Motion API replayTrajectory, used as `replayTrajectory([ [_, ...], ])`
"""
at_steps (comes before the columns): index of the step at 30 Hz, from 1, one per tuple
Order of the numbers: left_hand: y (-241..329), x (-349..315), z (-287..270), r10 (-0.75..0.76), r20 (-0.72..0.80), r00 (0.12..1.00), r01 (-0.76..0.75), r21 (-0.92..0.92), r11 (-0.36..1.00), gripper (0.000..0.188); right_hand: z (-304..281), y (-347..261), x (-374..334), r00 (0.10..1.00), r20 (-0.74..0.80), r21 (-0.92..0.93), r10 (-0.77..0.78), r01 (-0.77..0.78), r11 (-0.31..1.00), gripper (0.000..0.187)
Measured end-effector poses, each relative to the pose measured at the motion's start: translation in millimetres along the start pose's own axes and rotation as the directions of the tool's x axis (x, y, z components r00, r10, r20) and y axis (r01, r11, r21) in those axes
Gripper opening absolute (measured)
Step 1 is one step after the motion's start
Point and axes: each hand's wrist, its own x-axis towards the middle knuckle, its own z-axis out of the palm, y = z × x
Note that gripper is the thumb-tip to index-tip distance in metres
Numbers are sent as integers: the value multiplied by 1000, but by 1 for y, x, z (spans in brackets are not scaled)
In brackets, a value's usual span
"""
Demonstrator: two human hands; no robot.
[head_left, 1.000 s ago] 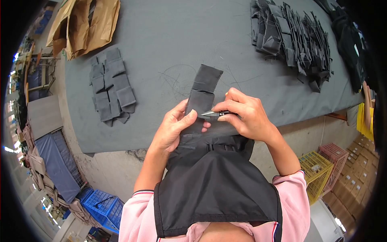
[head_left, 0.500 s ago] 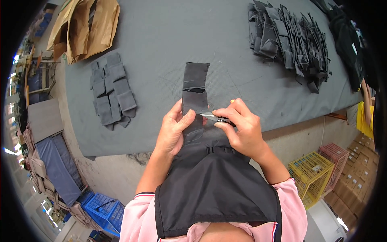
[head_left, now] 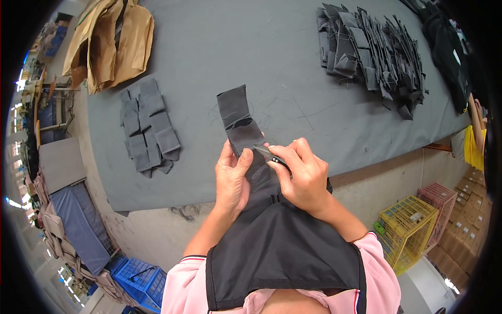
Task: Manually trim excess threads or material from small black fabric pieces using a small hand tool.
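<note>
Between the thumb and fingers of my left hand (head_left: 233, 175) is a dark grey sewn fabric strip (head_left: 234, 107), its upper part standing out over the table's near side. My right hand (head_left: 303, 170) is closed around small thread snips (head_left: 275, 158) with black handles. The blades point left and lie against the strip's right edge, close to my left thumb. Whether they are cutting a thread I cannot tell. Loose thread ends (head_left: 303, 112) lie on the grey table cover just beyond the strip.
Flat grey fabric pieces (head_left: 149, 125) lie at the table's left. A thick stack of similar pieces with trailing threads (head_left: 371, 52) is at the far right. A brown paper bag (head_left: 112, 44) stands far left. Yellow crate (head_left: 408, 225) and blue crate (head_left: 138, 282) are below; a person's yellow garment shows far right.
The strip's top has tilted to the left in my left hand. My right hand and the snips have shifted slightly left and down, with the blades now angled more steeply.
</note>
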Motion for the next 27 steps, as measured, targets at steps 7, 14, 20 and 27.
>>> replayTrajectory([
  [7, -1, -1, -1, -21, -24, 999, 19, -95, 995, 38, -2, 2, -1, 997, -10, 86, 78, -77, 993, 29],
  [14, -1, 0, -2, -60, 12, 998, 61, -113, 992, 32, -8, -2, 7, 985, -10, 362, 174, -159, 919, 30],
  [20, -9, -3, -9, -22, 8, 1000, 23, -136, 990, 29, 21, 7, 16, 969, 130, 525, 211, -248, 814, 15],
  [27, -6, 3, -10, -63, -58, 996, 55, -132, 990, 30, 17, 16, 2, 934, 262, 578, 242, -353, 736, 10],
])
